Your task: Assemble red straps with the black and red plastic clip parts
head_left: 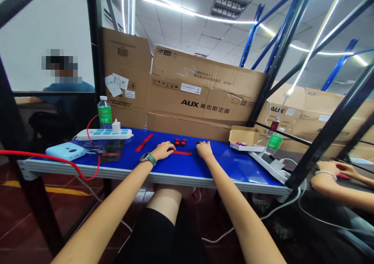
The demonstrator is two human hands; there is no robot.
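Red strip [184, 153], left hand [164, 150] palm-down, right hand [204, 150] curled

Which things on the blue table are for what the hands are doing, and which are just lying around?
Probably for the job:
red strip by the left hand
slanted red strip
two red-and-black pieces

Probably just lying about:
left-side bottle
left-side power strip
light-blue box
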